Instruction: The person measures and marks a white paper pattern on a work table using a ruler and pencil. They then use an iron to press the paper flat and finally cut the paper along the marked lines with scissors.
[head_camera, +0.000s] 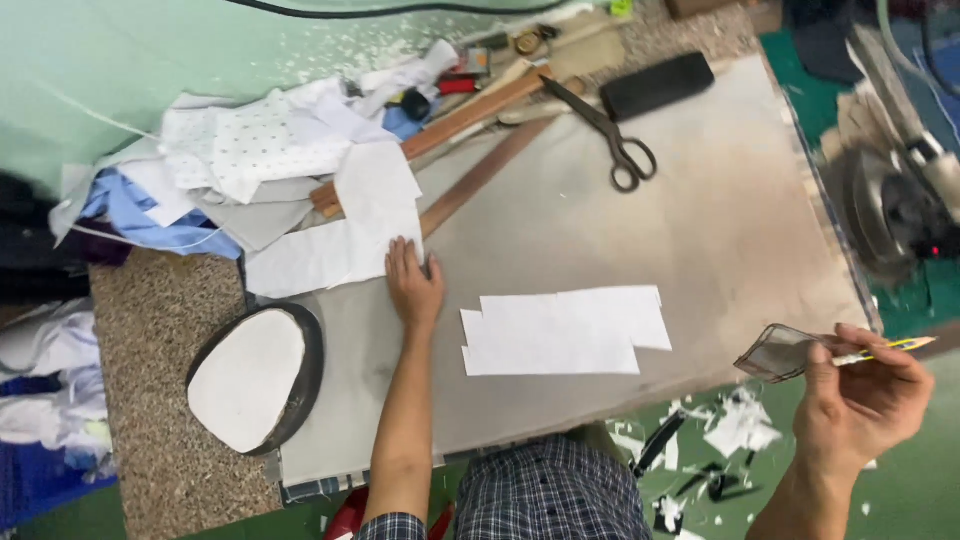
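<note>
While seated at a grey work surface (700, 220), a person handles white fabric pieces.
Left hand (413, 285) lies flat, released, on a white fabric piece (345, 245); right hand (865, 395) grips a pencil (885, 350) and a small curved template (780, 353) beyond the surface's edge.

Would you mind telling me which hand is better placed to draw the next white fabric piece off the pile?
Left. The left hand already rests on the white fabric piece; the right hand holds a pencil and template.
</note>
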